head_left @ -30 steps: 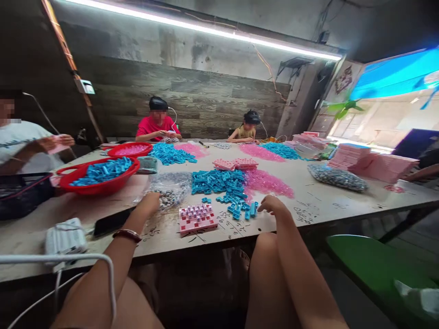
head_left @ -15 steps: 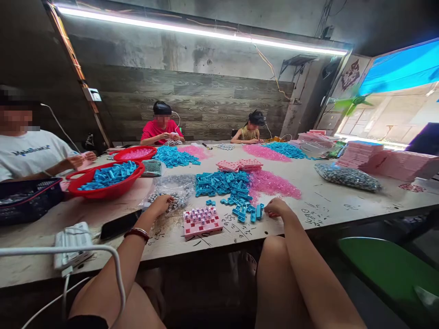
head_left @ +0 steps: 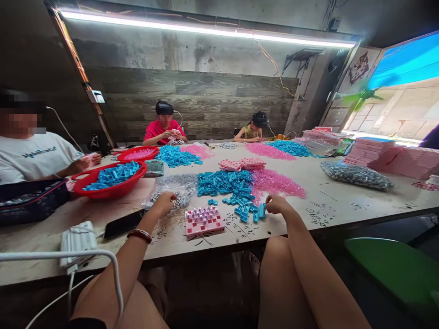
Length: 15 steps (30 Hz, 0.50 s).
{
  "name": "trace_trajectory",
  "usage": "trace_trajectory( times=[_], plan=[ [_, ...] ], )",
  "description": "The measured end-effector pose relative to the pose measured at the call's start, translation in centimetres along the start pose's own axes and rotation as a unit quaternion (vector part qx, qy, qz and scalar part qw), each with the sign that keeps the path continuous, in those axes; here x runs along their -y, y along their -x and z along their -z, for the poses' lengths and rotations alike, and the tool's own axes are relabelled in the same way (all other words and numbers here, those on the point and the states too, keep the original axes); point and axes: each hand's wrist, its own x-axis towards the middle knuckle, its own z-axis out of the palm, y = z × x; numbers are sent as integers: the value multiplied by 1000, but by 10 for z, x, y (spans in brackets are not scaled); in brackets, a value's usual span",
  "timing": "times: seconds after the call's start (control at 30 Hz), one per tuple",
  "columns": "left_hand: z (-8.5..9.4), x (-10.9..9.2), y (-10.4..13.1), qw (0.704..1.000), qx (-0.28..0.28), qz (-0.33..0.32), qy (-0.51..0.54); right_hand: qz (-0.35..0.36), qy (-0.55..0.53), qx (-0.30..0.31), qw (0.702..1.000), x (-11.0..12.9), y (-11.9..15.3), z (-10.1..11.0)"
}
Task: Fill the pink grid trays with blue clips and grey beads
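The pink block (head_left: pixel 205 222) lies flat on the pale table (head_left: pixel 305 205), near its front edge and between the two hands. It is rectangular and shallow, with a smooth light-pink side facing the wearer and a chequered top where square recesses show dark red against the pink. Small clear, faintly lilac pieces (head_left: pixel 202 212) stand in rows over the back and middle of that top, glinting under the lamp, while the squares along the front and right side look bare and red. The left hand (head_left: pixel 165 204), its fingers curled narrowly, is at the near side of an open clear plastic bag (head_left: pixel 183 183) of small greyish parts; whether it grips any of them I cannot tell. The right hand (head_left: pixel 277 204) has its fingers bent close together right beside an upright-looking blue piece (head_left: pixel 262 210), but whether they pinch it is unclear. That piece is glossy and oblong, like others in the blue heap (head_left: pixel 222 183) behind the block. A translucent pink heap (head_left: pixel 279 185) adjoins it on the right, and more pink blocks (head_left: pixel 253 163) sit behind.
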Motion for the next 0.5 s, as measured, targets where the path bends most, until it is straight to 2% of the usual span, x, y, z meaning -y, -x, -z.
trace_trajectory(
  times=[0.1,0.23,0.37,0.5],
  plan=[
    [2,-15,6,999,-17,-11,25,91,5,-9,996,19,10,-5],
    [-4,-49,24,996,-15,-46,79,225,14,32,974,53,30,-32],
    [-22,-86,44,979,1,-102,177,336,68,89,935,80,49,-66],
    [-42,-106,54,972,13,-157,172,393,151,95,902,91,59,-82]
  ],
)
